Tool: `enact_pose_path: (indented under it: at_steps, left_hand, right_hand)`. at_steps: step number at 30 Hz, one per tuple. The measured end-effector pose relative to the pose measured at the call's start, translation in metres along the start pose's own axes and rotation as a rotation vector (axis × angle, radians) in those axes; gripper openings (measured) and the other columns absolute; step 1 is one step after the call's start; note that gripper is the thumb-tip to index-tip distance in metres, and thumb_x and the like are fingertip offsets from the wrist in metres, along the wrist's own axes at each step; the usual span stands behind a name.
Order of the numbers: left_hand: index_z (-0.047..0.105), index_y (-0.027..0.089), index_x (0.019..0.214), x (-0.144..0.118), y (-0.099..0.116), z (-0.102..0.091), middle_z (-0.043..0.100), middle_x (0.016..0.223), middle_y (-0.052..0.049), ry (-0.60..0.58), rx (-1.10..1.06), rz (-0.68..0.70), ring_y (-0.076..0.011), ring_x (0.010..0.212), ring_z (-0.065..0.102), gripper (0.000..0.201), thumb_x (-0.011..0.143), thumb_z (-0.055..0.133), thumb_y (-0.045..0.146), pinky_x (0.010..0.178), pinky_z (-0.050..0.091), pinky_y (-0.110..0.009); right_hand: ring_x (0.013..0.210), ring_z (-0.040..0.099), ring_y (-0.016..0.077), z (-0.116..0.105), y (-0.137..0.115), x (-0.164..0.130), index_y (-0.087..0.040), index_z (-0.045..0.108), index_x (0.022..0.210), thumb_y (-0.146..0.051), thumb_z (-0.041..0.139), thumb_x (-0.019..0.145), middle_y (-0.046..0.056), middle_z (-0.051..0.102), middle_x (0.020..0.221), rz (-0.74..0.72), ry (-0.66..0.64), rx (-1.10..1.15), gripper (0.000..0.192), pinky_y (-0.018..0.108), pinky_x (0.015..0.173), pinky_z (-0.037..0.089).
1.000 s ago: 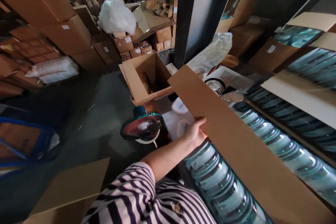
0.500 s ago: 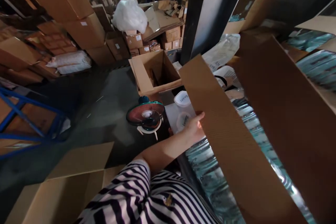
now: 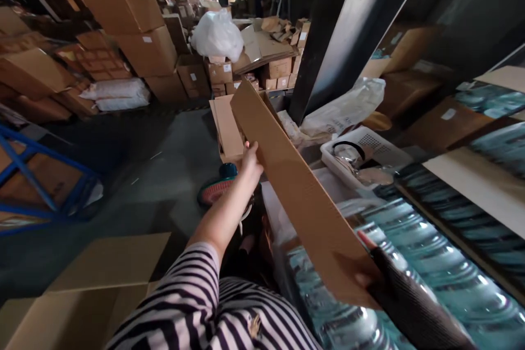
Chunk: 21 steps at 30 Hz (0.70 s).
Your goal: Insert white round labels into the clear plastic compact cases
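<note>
Gripping its far upper edge, the left hand [image 3: 249, 161] has its fingers clamped on the cardboard sheet [image 3: 301, 197]. The sheet's long axis slants from upper left down to lower right, above the wrapped glassware [image 3: 426, 262], where the right hand [image 3: 367, 276] closes on the near corner. A second ago it lay lower and only the left hand showed.

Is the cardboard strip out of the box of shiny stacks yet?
Nearly. The cardboard strip is tilted up above the wrapped stacks, gripped by the left hand and right hand. It has not been set down anywhere yet.
</note>
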<state>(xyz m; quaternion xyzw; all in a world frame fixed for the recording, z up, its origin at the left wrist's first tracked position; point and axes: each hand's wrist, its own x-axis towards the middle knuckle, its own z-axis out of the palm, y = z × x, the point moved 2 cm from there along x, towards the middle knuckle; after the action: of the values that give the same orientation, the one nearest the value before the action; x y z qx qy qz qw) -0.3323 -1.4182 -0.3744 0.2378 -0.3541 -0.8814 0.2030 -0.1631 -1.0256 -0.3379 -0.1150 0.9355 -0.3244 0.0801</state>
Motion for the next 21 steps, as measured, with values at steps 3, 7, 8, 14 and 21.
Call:
enact_pose_path:
  at_steps: [3, 7, 8, 14, 21]
  left_hand:
    - [0.053, 0.024, 0.112, 0.036, 0.014, 0.001, 0.061, 0.136, -0.008, -0.081, -0.057, -0.007, -0.0231, 0.119, 0.061, 0.035, 0.081, 0.069, 0.029, 0.099, 0.050, -0.043]
    - [0.062, 0.022, 0.108, 0.052, -0.002, -0.001, 0.068, 0.122, -0.010, -0.319, 0.002, -0.033, -0.0286, 0.115, 0.064, 0.040, 0.073, 0.076, 0.034, 0.100, 0.048, -0.047]
    - [0.063, 0.022, 0.108, 0.060, -0.007, -0.007, 0.070, 0.119, -0.009, -0.325, 0.048, -0.025, -0.0292, 0.113, 0.065, 0.042, 0.072, 0.076, 0.037, 0.099, 0.049, -0.047]
    - [0.066, 0.019, 0.095, 0.204, 0.014, -0.076, 0.073, 0.105, -0.008, 0.033, 0.536, 0.104, -0.0251, 0.105, 0.066, 0.026, 0.076, 0.070, 0.036, 0.095, 0.049, -0.039]
    - [0.063, 0.015, 0.086, 0.318, 0.015, -0.155, 0.068, 0.086, -0.004, 0.286, 0.871, -0.115, -0.0185, 0.084, 0.065, 0.020, 0.086, 0.065, 0.035, 0.080, 0.052, -0.036]
  right_hand:
    - [0.102, 0.070, 0.0304, 0.032, -0.030, 0.056, -0.023, 0.042, 0.150, -0.054, 0.050, 0.084, 0.013, 0.069, 0.120, 0.008, -0.100, 0.020, 0.073, 0.039, 0.082, 0.057]
    - [0.124, 0.057, 0.0270, 0.076, -0.094, 0.192, -0.018, 0.044, 0.145, -0.046, 0.053, 0.084, 0.011, 0.059, 0.137, -0.166, -0.014, 0.259, 0.068, 0.038, 0.105, 0.046]
    - [0.124, 0.056, 0.0260, 0.090, -0.109, 0.229, -0.018, 0.046, 0.143, -0.045, 0.055, 0.082, 0.011, 0.059, 0.137, -0.199, 0.001, 0.338, 0.067, 0.038, 0.106, 0.044]
    - [0.078, 0.063, 0.0174, 0.194, -0.145, 0.366, -0.019, 0.042, 0.145, -0.049, 0.064, 0.073, 0.004, 0.067, 0.094, 0.116, -0.156, 0.727, 0.081, 0.033, 0.072, 0.054]
    - [0.052, 0.052, 0.0107, 0.233, -0.066, 0.331, -0.019, 0.054, 0.126, -0.050, 0.072, 0.059, 0.000, 0.064, 0.075, 0.407, -0.306, 0.824, 0.076, 0.023, 0.049, 0.037]
